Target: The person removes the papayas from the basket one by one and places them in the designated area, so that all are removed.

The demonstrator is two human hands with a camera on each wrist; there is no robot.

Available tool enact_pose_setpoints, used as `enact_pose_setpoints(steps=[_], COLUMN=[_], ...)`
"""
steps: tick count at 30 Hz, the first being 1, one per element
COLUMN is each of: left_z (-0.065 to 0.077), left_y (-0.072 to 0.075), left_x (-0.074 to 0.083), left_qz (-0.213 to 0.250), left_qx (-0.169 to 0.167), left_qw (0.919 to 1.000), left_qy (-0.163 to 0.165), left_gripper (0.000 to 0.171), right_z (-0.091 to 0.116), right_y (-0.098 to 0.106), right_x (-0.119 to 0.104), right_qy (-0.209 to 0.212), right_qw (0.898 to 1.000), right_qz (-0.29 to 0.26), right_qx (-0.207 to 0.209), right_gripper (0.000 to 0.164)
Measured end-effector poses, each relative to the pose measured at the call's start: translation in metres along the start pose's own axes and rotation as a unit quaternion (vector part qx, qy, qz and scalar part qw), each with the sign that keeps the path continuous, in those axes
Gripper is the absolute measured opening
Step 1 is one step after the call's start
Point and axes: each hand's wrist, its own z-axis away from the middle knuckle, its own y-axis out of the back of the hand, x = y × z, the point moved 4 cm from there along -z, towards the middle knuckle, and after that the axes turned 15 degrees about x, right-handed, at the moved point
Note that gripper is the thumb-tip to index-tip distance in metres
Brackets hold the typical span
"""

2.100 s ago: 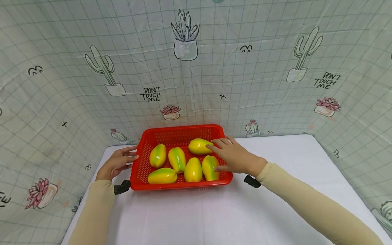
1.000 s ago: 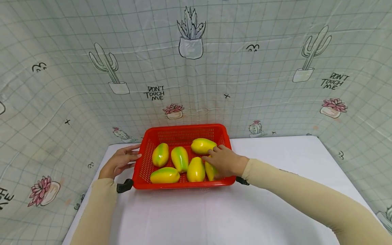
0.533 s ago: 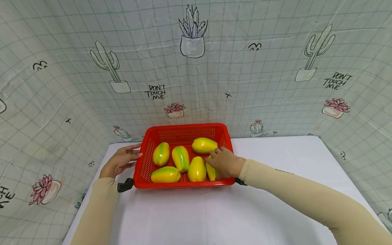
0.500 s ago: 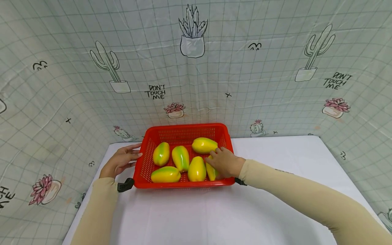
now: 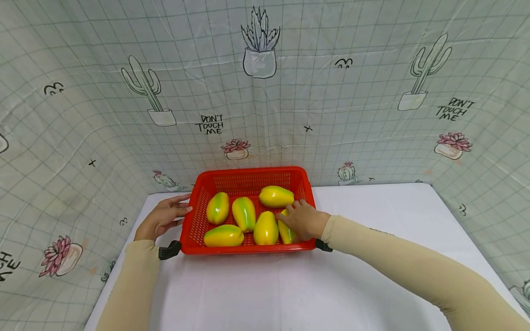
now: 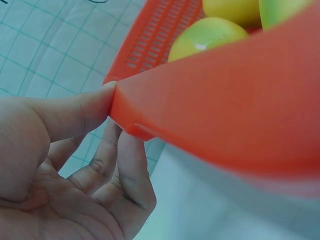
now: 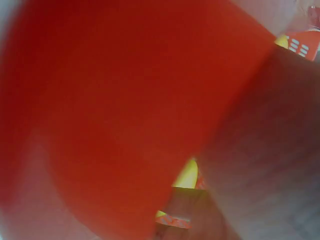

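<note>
A red plastic basket (image 5: 248, 250) holds several glossy yellow-green papayas, such as the one at the back right (image 5: 276, 196). At its left side, my left hand (image 5: 161, 218) pinches the rim; the left wrist view has the thumb on the basket rim (image 6: 215, 110) and curled fingers beneath. My right hand (image 5: 305, 221) reaches over the right wall and grips the front right papaya (image 5: 285, 232), covering much of it. In the right wrist view the blurred basket rim (image 7: 125, 100) and the right hand (image 7: 270, 150) hide most of the grip.
The basket stands on a white-covered table (image 5: 248, 289), close to a patterned cloth backdrop (image 5: 273, 110). Other papayas lie beside the gripped one, including the front middle one (image 5: 266, 229) and front left one (image 5: 223, 236). A black wrist mount (image 5: 169, 250) sits near the basket's front left corner.
My right hand has moved left and down from above the basket's right side onto the front right papaya, fingers closing round it. The left hand stays at the rim. The head view shifts slightly.
</note>
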Motion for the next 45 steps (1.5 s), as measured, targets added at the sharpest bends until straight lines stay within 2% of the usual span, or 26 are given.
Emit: enact_pose_setpoints(steps=[13, 21, 24, 30, 36, 39, 45], left_z=[0.001, 0.000, 0.001, 0.000, 0.001, 0.002, 0.002], left_y=[0.000, 0.000, -0.001, -0.001, -0.001, -0.001, -0.002], left_x=[0.001, 0.003, 0.003, 0.000, 0.001, 0.001, 0.001], left_qz=[0.002, -0.004, -0.004, -0.004, -0.003, -0.003, 0.000], left_qx=[0.001, -0.003, -0.003, -0.004, -0.003, -0.004, -0.006], left_qw=[1.0000, 1.0000, 1.0000, 1.0000, 1.0000, 1.0000, 1.0000], left_qy=[0.004, 0.002, 0.005, 0.004, 0.004, 0.004, 0.002], left_gripper=[0.068, 0.068, 0.068, 0.069, 0.068, 0.068, 0.068], right_z=[0.000, 0.011, 0.019, 0.041, 0.062, 0.072, 0.090], right_y=[0.001, 0.021, 0.031, 0.051, 0.056, 0.055, 0.053], right_x=[0.010, 0.024, 0.031, 0.049, 0.068, 0.077, 0.091], right_qy=[0.003, -0.001, 0.004, 0.000, -0.021, -0.031, -0.023], right_qw=[0.996, 0.987, 0.979, 0.958, 0.945, 0.942, 0.933], right_qz=[-0.086, -0.132, -0.146, -0.182, -0.198, -0.197, -0.190], right_qx=[0.028, 0.094, 0.139, 0.222, 0.259, 0.270, 0.304], right_gripper=[0.080, 0.081, 0.083, 0.083, 0.086, 0.088, 0.087])
